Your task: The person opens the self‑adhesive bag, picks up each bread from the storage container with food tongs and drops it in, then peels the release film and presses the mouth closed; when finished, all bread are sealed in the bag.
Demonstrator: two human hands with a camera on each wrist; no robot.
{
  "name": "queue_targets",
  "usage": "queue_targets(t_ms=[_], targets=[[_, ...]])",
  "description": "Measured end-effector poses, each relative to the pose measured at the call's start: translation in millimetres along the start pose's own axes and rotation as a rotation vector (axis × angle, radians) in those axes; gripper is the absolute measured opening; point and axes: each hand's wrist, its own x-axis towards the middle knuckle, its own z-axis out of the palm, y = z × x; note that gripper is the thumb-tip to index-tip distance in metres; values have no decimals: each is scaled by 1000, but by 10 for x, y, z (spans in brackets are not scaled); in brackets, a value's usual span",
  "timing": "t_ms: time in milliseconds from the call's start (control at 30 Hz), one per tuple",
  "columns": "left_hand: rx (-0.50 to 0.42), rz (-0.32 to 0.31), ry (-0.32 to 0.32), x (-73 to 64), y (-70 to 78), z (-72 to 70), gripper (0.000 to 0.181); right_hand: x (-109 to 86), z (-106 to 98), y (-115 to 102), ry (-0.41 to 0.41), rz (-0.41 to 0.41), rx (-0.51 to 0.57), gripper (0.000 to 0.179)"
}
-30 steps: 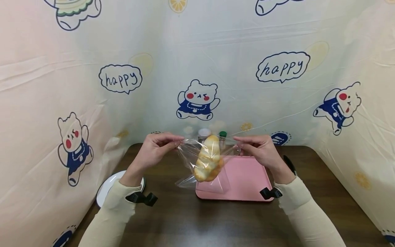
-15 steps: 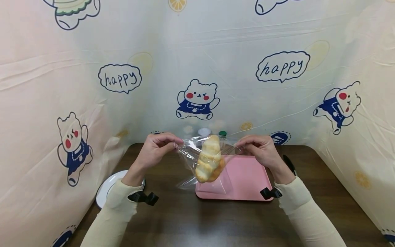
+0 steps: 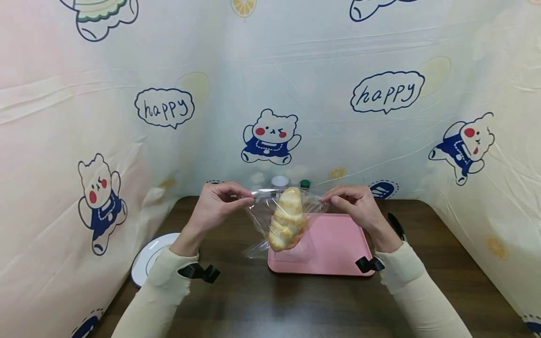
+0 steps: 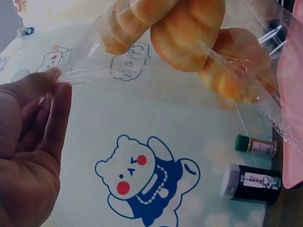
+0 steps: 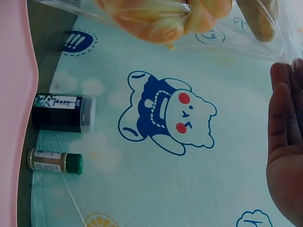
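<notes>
A clear plastic bag (image 3: 259, 213) hangs stretched between my hands above the table, with bread rolls (image 3: 287, 223) inside. In the left wrist view several golden, ridged rolls (image 4: 187, 35) show through the film. My left hand (image 3: 214, 206) pinches the bag's upper left corner between thumb and fingers, seen closely as the left hand (image 4: 33, 137) in its wrist view. At the upper right corner, my right hand (image 3: 358, 206) pinches the film. Only part of the right hand (image 5: 286, 127) shows at the edge of its wrist view.
A pink tray (image 3: 342, 244) lies behind and below the bag. On the left is a white plate (image 3: 145, 258), partly behind my forearm. A dark jar (image 5: 59, 113) and a green-capped bottle (image 5: 54, 161) stand at the back. A black object (image 3: 396, 225) lies beside my right wrist.
Both hands stay nearly in place, gripping the bag's corners. The bag and rolls shift and turn slightly. My right fingertips have closed in on the film from a more spread pose.
</notes>
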Motion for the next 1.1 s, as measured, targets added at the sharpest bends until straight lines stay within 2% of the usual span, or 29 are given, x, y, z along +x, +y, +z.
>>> queue_targets(t_ms=[67,200,433,567,667,767,900,1000,1100], targets=[[-2,-17,-14,-1,-2,-8,13,4,12,-8,26,56,-41,9],[1,-34,-56,-15,-9,-40,15,15,23,-24,56,134,-122,11],[39,1,-194,-27,-61,-73,17,57,28,-54,74,66,-174,11],[82,8,-241,-22,-84,-67,16,88,34,-71,93,17,-183,13],[111,-12,-271,-24,-81,-62,12,107,38,-98,108,-14,-182,16],[104,-37,-309,-20,-67,-46,10,121,42,-128,110,-29,-181,15],[95,-66,-376,11,-52,10,22,132,54,-151,101,-32,-175,13],[136,-98,-420,39,-27,76,30,140,62,-166,98,-21,-165,12],[213,-107,-417,78,9,174,33,142,64,-187,92,-9,-158,12]])
